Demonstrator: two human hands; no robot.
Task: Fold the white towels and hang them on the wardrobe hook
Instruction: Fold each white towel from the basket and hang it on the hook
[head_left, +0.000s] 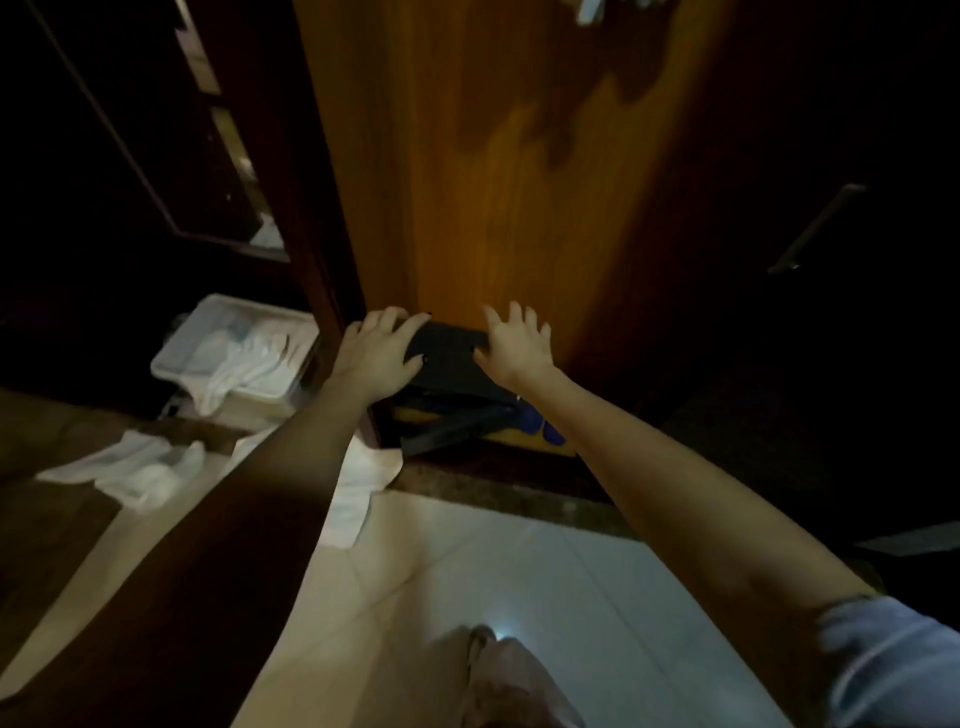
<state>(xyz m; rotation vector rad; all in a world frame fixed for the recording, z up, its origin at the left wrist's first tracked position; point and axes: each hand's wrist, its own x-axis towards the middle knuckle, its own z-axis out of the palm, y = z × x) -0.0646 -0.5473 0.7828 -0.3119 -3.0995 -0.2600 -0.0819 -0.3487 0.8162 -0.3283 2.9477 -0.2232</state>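
Both my hands reach out to a black folding stool (451, 364) that stands against the wooden wardrobe door (498, 171). My left hand (378, 349) lies over the stool's left edge with its fingers curled round it. My right hand (513, 343) rests on the stool's right side with fingers spread. White towels lie on the floor: a crumpled one (140, 470) at the left and another (358, 486) partly hidden under my left forearm. More white cloth (249, 358) spills from a white bin (174, 358). Something white (589, 10) hangs at the top of the door.
A dark open wardrobe section (130, 130) is to the left. A dark door with a bar handle (815, 228) is at the right. Blue slippers (540, 423) sit beside the stool's legs. Pale floor tiles (493, 571) and a stone threshold (493, 486) lie below.
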